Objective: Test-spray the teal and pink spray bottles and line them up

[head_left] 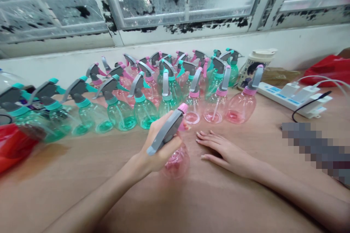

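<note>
My left hand [155,149] is wrapped round the neck of a pink spray bottle [176,162] with a grey and pink trigger head, at the middle of the table. The fingers on its far side are partly hidden by the head. To the right, my right hand [221,149] lies flat on the tabletop with its fingers stretched out, holding nothing and apart from the bottle. Just beyond both hands stands a row of spray bottles, among them a green one [127,118] on the left and a pink one [240,105] on the right.
More green and pink spray bottles crowd behind, towards the wall. A white power strip [290,98] with plugs and cables lies at the right, near a patterned cup [255,65]. Red plastic bags lie at the far left [13,145] and far right. Windows rise behind the table.
</note>
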Tool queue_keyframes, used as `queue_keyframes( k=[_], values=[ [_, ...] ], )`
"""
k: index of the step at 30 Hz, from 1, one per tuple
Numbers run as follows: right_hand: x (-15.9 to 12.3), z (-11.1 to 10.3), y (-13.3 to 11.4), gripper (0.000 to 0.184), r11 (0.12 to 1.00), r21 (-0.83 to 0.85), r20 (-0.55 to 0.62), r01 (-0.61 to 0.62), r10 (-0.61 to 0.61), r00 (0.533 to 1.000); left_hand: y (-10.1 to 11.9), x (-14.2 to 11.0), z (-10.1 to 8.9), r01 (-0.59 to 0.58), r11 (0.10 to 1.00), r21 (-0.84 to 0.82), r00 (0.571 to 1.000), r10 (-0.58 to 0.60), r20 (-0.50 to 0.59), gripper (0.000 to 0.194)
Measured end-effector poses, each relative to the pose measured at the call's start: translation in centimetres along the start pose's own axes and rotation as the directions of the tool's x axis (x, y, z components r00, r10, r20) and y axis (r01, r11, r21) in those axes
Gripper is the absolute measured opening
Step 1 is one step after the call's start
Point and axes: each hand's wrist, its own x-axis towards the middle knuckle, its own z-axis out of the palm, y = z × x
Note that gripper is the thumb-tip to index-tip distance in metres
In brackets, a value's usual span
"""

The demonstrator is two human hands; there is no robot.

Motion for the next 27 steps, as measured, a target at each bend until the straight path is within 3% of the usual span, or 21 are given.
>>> queue_keyframes(
  k=[4,8,10,27],
  values=[
    [0.1,-0.1,-0.1,0.05,1.0,0.0,0.001,0.009,-0.009,1.0,-0.2,0.1,0.3,-0.026,0.994,-0.107,1.0,0.027,0.011,0.008],
    [0.1,-0.1,-0.1,0.051,1.0,0.005,0.0,0.004,-0.004,1.0,-0.7,-0.5,0.7,-0.034,0.998,-0.062,0.986,0.023,-0.167,0.011],
    [0.0,-0.1,-0.1,0.051,1.0,0.005,-0.001,0.001,-0.001,1.0,-0.8,-0.8,0.8,-0.027,0.998,-0.049,0.98,0.017,-0.196,0.012],
    [0.0,0.0,0.0,0.05,1.0,0.014,-0.003,0.01,-0.01,1.0,-0.8,-0.7,0.6,0.028,0.999,-0.026,0.988,-0.032,-0.153,0.015]
  ],
)
